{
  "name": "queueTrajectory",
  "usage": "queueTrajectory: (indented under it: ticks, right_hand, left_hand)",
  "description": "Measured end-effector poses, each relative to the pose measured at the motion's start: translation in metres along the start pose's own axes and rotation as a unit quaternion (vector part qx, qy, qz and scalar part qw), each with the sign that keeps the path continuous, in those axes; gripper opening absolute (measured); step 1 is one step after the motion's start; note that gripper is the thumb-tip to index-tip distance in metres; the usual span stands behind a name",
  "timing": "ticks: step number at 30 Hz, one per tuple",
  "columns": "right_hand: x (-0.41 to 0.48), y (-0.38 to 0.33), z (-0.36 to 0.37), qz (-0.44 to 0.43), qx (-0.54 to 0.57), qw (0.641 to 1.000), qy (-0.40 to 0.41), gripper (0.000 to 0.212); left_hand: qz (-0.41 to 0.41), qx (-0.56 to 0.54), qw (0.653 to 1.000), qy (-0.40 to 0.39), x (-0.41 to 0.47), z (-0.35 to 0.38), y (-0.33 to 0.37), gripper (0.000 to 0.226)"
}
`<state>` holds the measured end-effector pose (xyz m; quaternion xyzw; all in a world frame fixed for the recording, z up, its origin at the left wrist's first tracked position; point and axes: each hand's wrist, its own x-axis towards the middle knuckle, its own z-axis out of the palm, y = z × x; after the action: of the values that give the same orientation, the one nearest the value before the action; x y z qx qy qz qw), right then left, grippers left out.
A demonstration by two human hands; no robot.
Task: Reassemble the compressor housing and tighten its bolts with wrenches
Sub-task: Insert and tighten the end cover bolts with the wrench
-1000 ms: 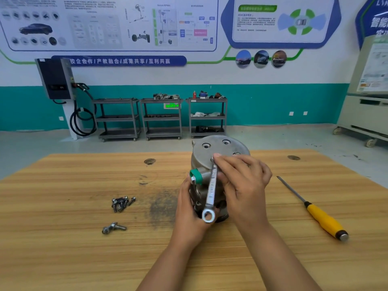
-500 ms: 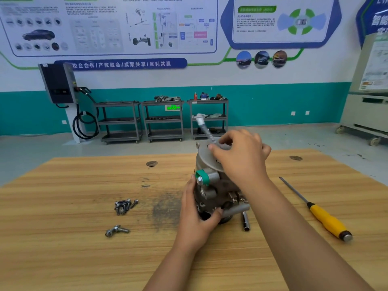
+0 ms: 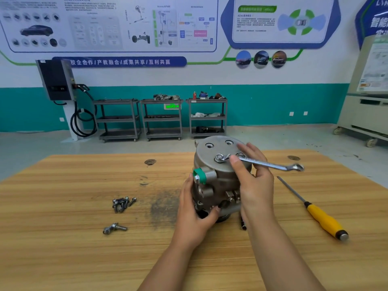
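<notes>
The grey metal compressor housing (image 3: 212, 164) stands upright on the wooden table (image 3: 63, 248), a green cap (image 3: 200, 175) on its left side. My left hand (image 3: 193, 215) grips its lower left side. My right hand (image 3: 252, 181) holds a silver wrench (image 3: 266, 164) lying flat across the round top cover, its ring end seated on a bolt (image 3: 219, 158) near the cover's middle; the other end sticks out to the right. Two empty bolt holes show at the cover's far edge.
A pile of several loose bolts (image 3: 122, 203) lies left of the housing, and a single bolt with a bracket (image 3: 114, 228) sits nearer me. A yellow-handled screwdriver (image 3: 323, 217) lies to the right. A small dark rod (image 3: 243, 224) rests by my right wrist.
My right hand lifted the wrench from the housing's front side, swung it over the top, and now has it flat on the cover with its end on the centre bolt.
</notes>
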<state>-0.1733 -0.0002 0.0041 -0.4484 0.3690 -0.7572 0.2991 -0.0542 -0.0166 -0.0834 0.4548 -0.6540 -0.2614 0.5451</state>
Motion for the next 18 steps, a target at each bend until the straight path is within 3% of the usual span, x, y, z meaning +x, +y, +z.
queueTrajectory:
  ticks: [4, 9, 12, 15, 18]
  right_hand:
    - [-0.014, -0.002, -0.001, -0.135, -0.139, 0.981, -0.012, 0.015]
    - [-0.021, -0.008, -0.006, -0.305, -0.331, 0.891, -0.058, 0.028]
    - [-0.020, -0.014, -0.001, -0.331, -0.363, 0.867, -0.088, 0.030]
    - [-0.010, -0.022, 0.007, -0.350, -0.379, 0.852, -0.088, 0.016]
    - [0.001, -0.030, 0.017, -0.340, -0.417, 0.837, -0.097, 0.017]
  left_hand:
    - [0.001, -0.008, 1.000, 0.006, 0.000, -0.001, 0.001, 0.085]
    - [-0.008, -0.026, 1.000, 0.001, 0.001, -0.002, -0.002, 0.084]
    - [-0.003, -0.038, 0.999, 0.007, 0.001, -0.001, -0.001, 0.077]
    - [0.006, -0.027, 0.999, 0.020, 0.000, -0.002, 0.002, 0.066]
    - [0.001, -0.028, 1.000, 0.010, 0.000, -0.002, 0.001, 0.073]
